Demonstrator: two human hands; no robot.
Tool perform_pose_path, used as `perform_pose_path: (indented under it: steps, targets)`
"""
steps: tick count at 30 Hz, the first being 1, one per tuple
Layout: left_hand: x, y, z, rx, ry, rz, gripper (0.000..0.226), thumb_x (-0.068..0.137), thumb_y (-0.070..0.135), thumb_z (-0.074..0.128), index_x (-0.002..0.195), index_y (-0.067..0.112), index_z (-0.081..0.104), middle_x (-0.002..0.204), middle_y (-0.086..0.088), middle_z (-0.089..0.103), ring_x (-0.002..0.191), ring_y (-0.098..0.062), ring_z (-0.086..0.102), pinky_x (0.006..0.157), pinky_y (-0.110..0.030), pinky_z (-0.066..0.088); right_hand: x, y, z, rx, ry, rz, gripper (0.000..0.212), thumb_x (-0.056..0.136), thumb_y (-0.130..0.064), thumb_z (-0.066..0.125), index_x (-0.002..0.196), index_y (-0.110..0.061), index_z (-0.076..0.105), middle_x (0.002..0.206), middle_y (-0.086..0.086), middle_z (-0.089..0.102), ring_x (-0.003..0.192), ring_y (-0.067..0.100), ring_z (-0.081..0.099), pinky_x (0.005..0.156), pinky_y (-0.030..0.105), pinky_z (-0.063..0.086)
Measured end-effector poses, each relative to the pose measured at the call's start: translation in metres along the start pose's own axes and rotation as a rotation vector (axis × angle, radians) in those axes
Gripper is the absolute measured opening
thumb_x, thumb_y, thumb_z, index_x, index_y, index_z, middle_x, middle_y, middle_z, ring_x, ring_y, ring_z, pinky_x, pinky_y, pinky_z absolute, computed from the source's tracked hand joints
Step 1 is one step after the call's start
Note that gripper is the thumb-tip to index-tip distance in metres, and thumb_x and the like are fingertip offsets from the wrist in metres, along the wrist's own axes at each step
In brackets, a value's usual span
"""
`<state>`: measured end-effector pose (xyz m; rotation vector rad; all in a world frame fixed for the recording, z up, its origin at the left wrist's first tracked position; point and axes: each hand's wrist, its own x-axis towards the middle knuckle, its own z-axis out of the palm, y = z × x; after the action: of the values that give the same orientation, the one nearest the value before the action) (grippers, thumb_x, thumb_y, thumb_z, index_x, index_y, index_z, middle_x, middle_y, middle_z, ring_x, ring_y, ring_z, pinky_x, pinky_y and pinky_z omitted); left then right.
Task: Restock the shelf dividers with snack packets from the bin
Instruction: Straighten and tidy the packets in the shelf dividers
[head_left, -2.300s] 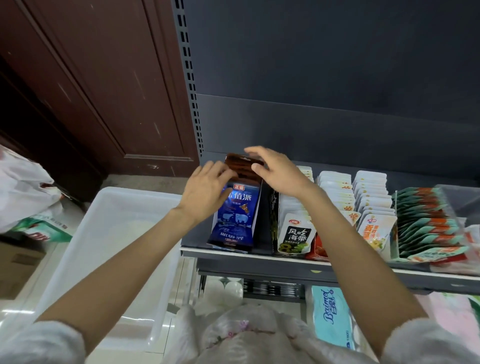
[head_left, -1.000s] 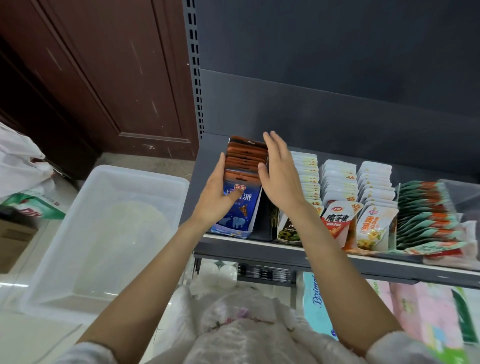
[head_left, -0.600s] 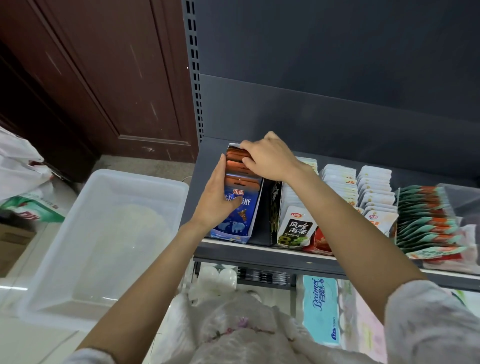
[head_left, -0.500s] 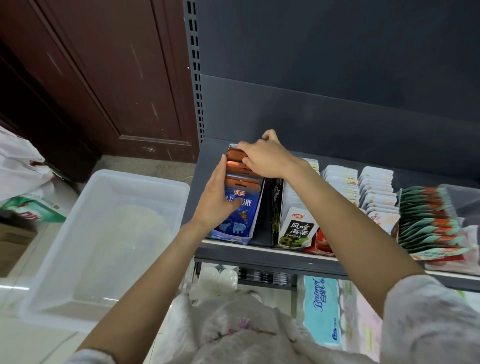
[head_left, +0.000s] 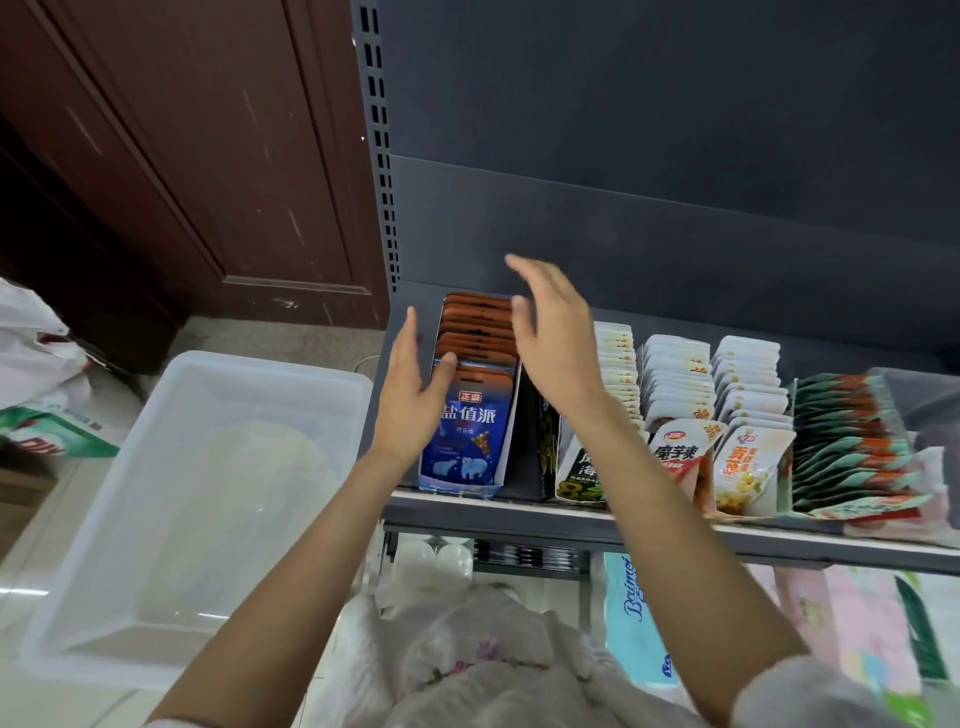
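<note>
A row of blue snack packets (head_left: 470, 431) with orange-brown tops is seen standing upright in the leftmost divider lane of the grey shelf (head_left: 519, 519), the nearest packet facing forward at the shelf's front edge. The left hand (head_left: 410, 395) is held against the left side of this row, fingers straight, with the thumb laid on the top of the front packet. The right hand (head_left: 553, 338) is raised just above the right side of the row, fingers spread and relaxed, nothing being gripped. To the right, further lanes are filled with black-and-white packets (head_left: 579, 467), white packets (head_left: 675, 384) and teal-and-orange packets (head_left: 852, 441). A translucent white plastic bin (head_left: 156, 623) is set on the floor to the left of the shelf; no packets can be made out inside it.
</note>
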<state>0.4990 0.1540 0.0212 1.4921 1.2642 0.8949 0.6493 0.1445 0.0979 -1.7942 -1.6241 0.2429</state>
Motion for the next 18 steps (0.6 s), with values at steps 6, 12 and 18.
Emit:
perform_pose_path:
  steps: [6, 12, 18]
  targets:
    - [0.014, 0.007, 0.005, 0.048, -0.136, 0.080, 0.061, 0.099, 0.046, 0.032, 0.151, 0.036, 0.002, 0.160, 0.010, 0.005, 0.146, -0.012, 0.013, 0.117, -0.048, 0.022, -0.059, -0.008, 0.042, 0.302, -0.109, 0.375, 0.067, 0.094, -0.007, 0.045, 0.151, -0.010, 0.008, 0.156, 0.007, 0.015, 0.143, 0.014, 0.016, 0.104, -0.002, 0.016]
    - [0.020, 0.019, 0.026, 0.139, -0.095, 0.071, 0.065, 0.103, 0.026, 0.036, 0.151, 0.022, -0.008, 0.160, 0.006, -0.008, 0.142, -0.003, 0.008, 0.106, -0.019, 0.021, -0.060, 0.004, 0.058, 0.448, -0.180, 0.498, 0.076, 0.094, -0.006, 0.046, 0.152, -0.016, -0.002, 0.149, 0.004, 0.032, 0.128, 0.013, 0.042, 0.099, 0.017, 0.035]
    - [0.018, 0.016, 0.015, -0.153, -0.152, -0.046, 0.075, 0.099, 0.021, 0.047, 0.151, 0.028, -0.007, 0.147, 0.011, 0.031, 0.128, -0.007, 0.042, 0.103, -0.029, 0.044, -0.064, 0.007, 0.054, 0.355, -0.156, 0.443, 0.078, 0.091, -0.003, 0.054, 0.152, -0.018, 0.007, 0.146, 0.004, 0.037, 0.131, 0.013, 0.041, 0.109, 0.029, 0.036]
